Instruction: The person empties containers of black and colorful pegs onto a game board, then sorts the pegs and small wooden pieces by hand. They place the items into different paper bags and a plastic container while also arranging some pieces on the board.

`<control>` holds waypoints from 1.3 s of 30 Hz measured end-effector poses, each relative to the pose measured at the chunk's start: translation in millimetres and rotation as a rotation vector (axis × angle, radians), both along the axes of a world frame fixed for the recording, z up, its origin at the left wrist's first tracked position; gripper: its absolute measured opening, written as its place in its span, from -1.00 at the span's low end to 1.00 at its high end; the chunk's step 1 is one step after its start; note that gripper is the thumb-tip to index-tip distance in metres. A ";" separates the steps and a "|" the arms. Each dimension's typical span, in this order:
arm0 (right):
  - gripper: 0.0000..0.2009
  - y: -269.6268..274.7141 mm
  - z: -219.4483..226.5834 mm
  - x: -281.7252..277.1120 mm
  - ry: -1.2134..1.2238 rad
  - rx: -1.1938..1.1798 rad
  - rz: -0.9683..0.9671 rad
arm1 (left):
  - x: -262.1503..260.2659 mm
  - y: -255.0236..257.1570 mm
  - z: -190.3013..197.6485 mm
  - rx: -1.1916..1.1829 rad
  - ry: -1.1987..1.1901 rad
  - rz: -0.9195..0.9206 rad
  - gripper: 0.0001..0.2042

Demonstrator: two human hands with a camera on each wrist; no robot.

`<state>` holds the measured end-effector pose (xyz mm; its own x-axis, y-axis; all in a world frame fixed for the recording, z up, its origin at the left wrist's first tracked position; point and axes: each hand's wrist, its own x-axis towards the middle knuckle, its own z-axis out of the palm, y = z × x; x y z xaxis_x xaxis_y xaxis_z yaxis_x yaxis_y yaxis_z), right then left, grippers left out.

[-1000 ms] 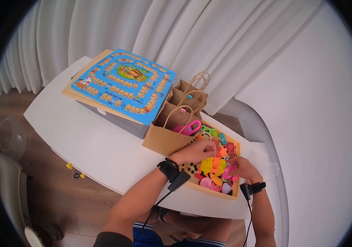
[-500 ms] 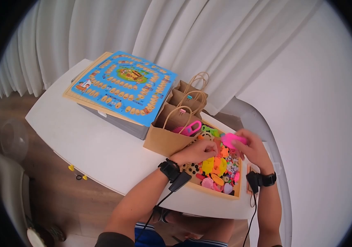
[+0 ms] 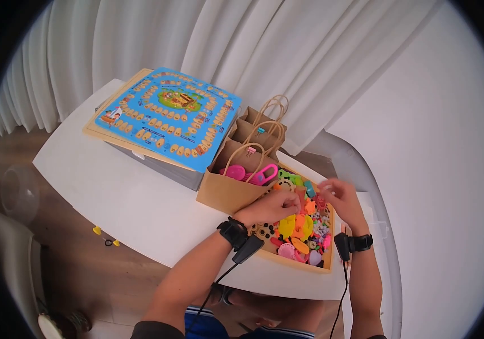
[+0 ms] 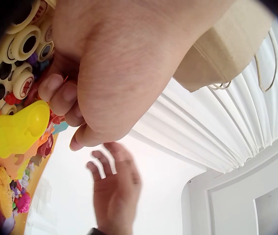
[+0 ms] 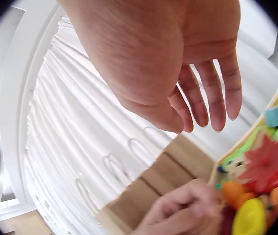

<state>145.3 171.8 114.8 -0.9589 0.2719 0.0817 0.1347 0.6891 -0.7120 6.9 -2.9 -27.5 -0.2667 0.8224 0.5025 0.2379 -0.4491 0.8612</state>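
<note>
My left hand (image 3: 273, 208) rests over a shallow wooden box (image 3: 328, 265) full of small colourful toy pieces, its fingers loosely curled beside a yellow piece (image 4: 21, 128). Nothing shows held in it. Above the box's far right side is my right hand (image 3: 341, 202), fingers spread and relaxed; the right wrist view shows no object in it. Left of the box stands an open brown paper bag (image 3: 225, 192). A round pink piece (image 3: 233, 172) and a pink piece with a loop handle (image 3: 267, 174) show in its mouth. A red leaf-shaped piece (image 5: 266, 161) lies among the toys.
More paper bags (image 3: 256, 127) with rope handles and small clips stand in a row behind the first. A blue game board (image 3: 174, 113) lies on a grey case (image 3: 157, 166) at the left of the white table (image 3: 100, 192). White curtains (image 3: 140, 39) hang behind.
My right hand picked a pink piece from the box, carried it up and let it go; a round pink piece now shows in the front bag. The left hand has stayed in place.
</note>
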 end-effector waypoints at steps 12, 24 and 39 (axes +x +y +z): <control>-0.61 11.5 -26.2 109.4 -0.350 0.394 0.039 | -2.5 -5.8 7.4 -0.178 -0.068 -0.052 -0.90; -0.69 2.4 -32.6 102.6 -0.330 0.544 0.105 | -0.2 -6.9 9.4 -0.139 -0.111 -0.054 -0.87; -0.68 -29.2 -38.4 102.8 -0.435 0.512 0.282 | 0.0 -4.8 6.9 -0.081 -0.070 -0.040 -0.90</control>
<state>248.1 142.7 76.4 -0.9615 0.0393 -0.2720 0.1002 0.9717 -0.2138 6.9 -7.7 -20.7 -0.2646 0.8703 0.4154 0.1590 -0.3855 0.9089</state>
